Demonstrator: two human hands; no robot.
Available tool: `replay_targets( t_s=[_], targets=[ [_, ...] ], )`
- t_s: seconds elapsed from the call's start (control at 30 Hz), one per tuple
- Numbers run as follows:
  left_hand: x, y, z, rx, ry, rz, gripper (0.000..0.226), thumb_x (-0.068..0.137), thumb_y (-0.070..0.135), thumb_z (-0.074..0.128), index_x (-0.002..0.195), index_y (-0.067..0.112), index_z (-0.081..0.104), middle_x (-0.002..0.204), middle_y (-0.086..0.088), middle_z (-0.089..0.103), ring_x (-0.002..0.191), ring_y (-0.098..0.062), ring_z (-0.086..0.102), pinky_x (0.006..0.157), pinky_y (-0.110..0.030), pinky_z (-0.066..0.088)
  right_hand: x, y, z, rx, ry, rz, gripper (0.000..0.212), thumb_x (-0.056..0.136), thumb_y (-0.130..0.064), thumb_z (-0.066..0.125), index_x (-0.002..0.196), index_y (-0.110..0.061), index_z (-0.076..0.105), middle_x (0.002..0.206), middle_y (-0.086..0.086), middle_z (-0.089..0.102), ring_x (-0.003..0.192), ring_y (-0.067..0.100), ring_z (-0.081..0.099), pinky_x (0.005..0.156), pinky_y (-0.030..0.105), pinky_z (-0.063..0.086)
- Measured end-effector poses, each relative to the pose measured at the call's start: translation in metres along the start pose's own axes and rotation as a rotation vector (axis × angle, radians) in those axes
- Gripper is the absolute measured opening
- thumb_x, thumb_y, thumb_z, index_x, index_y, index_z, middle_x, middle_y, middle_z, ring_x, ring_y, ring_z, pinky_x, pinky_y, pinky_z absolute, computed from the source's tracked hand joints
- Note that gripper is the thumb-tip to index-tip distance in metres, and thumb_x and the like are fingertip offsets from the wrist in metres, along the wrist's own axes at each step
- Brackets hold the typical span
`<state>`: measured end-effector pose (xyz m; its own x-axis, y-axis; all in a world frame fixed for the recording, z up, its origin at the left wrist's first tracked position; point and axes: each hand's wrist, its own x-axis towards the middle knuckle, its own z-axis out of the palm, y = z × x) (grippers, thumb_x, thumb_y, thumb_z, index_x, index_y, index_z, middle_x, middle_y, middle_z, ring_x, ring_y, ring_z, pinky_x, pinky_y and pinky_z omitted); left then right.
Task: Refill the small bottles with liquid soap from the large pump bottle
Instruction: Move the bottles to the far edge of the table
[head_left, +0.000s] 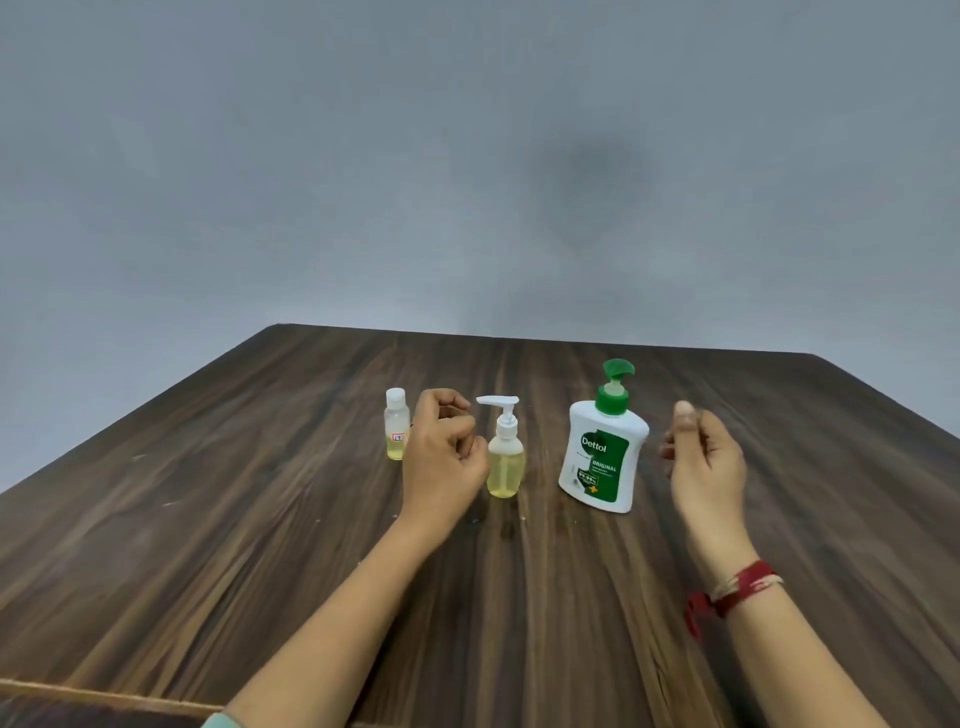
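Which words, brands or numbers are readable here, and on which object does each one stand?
"Dettol": on the large pump bottle, green label.
"ORIGINAL": same label, below the brand.
Number in the badge beneath: too blurred to read.
The sticker on the small capped bottle: too small to read.

Blurred: right hand; unreadable: small print on large pump bottle, sticker on capped bottle

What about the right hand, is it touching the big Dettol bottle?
Apart. The head view shows a strip of wooden table between the right hand and the Dettol pump bottle; the hand holds nothing.
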<state>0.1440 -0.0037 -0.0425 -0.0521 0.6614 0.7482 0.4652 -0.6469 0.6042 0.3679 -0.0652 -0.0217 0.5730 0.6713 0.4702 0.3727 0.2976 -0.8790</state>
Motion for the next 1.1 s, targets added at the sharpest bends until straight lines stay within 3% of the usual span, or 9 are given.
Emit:
replay_targets(
  t_s=[0.1, 0.17, 0.27, 0.37, 0.47, 0.57, 0.7, 0.8, 1.1],
  targets=[
    [0.004, 0.011, -0.004, 0.001, -0.025, -0.037, 0.029, 0.069, -0.01, 0.057, 0.076, 0.017, 0.046, 0.101, 0.001, 0.043, 0.091, 0.009, 0.042, 0.064, -0.007, 0.037, 0.004, 0.006, 0.0, -0.082, -0.155, 0.098, 0.038, 0.083, -0.053, 0.066, 0.103, -0.024, 0.052, 0.115, 0.003, 0.055, 0.092, 0.016, 0.057, 0.077, 0.031, 0.049],
    [0.003, 0.014, -0.003, -0.081, -0.066, -0.083, 0.025, 0.071, 0.008, 0.06, 0.091, 0.019, 0.05, 0.106, 0.0, 0.046, 0.098, 0.008, 0.043, 0.074, -0.002, 0.034, 0.006, 0.01, 0.002, -0.122, -0.281, 0.163, 0.062, 0.077, -0.04, 0.078, 0.126, -0.026, 0.044, 0.128, 0.002, 0.048, 0.106, 0.017, 0.055, 0.088, 0.035, 0.05],
    [0.003, 0.014, 0.003, -0.207, -0.184, -0.192, 0.047, 0.075, 0.039, 0.067, 0.116, 0.027, 0.046, 0.12, 0.009, 0.046, 0.112, 0.004, 0.043, 0.087, -0.003, 0.03, 0.007, 0.012, 0.007, -0.066, -0.386, 0.217, 0.084, 0.072, -0.025, 0.084, 0.14, -0.023, 0.035, 0.127, -0.001, 0.049, 0.11, 0.017, 0.054, 0.093, 0.038, 0.05],
    [0.005, 0.011, 0.018, -0.298, -0.271, -0.363, 0.075, 0.076, 0.039, 0.078, 0.135, 0.027, 0.035, 0.137, 0.006, 0.041, 0.127, -0.007, 0.038, 0.102, -0.021, 0.035, 0.01, 0.017, 0.013, 0.003, -0.417, 0.245, 0.079, 0.072, -0.012, 0.083, 0.138, -0.019, 0.039, 0.11, -0.008, 0.056, 0.095, 0.004, 0.056, 0.076, 0.023, 0.049],
    [0.009, 0.012, 0.032, -0.375, -0.278, -0.532, 0.087, 0.072, 0.042, 0.08, 0.141, 0.029, 0.029, 0.14, 0.001, 0.04, 0.131, -0.012, 0.038, 0.107, -0.03, 0.036, 0.011, 0.024, 0.019, 0.04, -0.417, 0.262, 0.07, 0.071, -0.008, 0.083, 0.129, -0.021, 0.046, 0.105, -0.006, 0.062, 0.098, 0.013, 0.061, 0.072, 0.024, 0.051],
    [0.016, 0.014, 0.046, -0.352, -0.243, -0.606, 0.073, 0.075, 0.041, 0.078, 0.135, 0.025, 0.038, 0.123, 0.006, 0.048, 0.115, -0.009, 0.046, 0.096, -0.026, 0.04, 0.015, 0.027, 0.025, 0.05, -0.434, 0.26, 0.062, 0.071, -0.006, 0.083, 0.12, -0.024, 0.049, 0.101, -0.002, 0.066, 0.092, 0.013, 0.064, 0.068, 0.02, 0.054],
    [0.019, 0.011, 0.057, -0.315, -0.217, -0.546, 0.012, 0.088, 0.035, 0.066, 0.084, 0.025, 0.062, 0.081, 0.006, 0.064, 0.08, -0.009, 0.06, 0.074, -0.028, 0.045, 0.017, 0.029, 0.028, 0.076, -0.434, 0.248, 0.056, 0.073, -0.003, 0.082, 0.113, -0.025, 0.05, 0.098, -0.003, 0.067, 0.085, 0.007, 0.064, 0.058, 0.012, 0.052],
    [0.018, 0.009, 0.059, -0.314, -0.21, -0.487, 0.026, 0.091, 0.033, 0.063, 0.066, 0.028, 0.056, 0.062, 0.007, 0.057, 0.062, -0.009, 0.054, 0.062, -0.027, 0.04, 0.018, 0.034, 0.029, 0.108, -0.44, 0.252, 0.057, 0.073, -0.003, 0.082, 0.113, -0.029, 0.051, 0.099, -0.004, 0.068, 0.087, 0.008, 0.066, 0.061, 0.014, 0.053],
    [0.015, -0.005, 0.057, -0.286, -0.318, -0.448, 0.021, 0.085, 0.033, 0.07, 0.067, 0.027, 0.063, 0.069, 0.009, 0.065, 0.065, 0.0, 0.059, 0.065, -0.02, 0.044, 0.039, 0.043, 0.039, 0.14, -0.455, 0.269, 0.059, 0.07, -0.005, 0.083, 0.119, -0.022, 0.055, 0.102, 0.0, 0.071, 0.092, 0.015, 0.069, 0.072, 0.025, 0.056]
  ],
)
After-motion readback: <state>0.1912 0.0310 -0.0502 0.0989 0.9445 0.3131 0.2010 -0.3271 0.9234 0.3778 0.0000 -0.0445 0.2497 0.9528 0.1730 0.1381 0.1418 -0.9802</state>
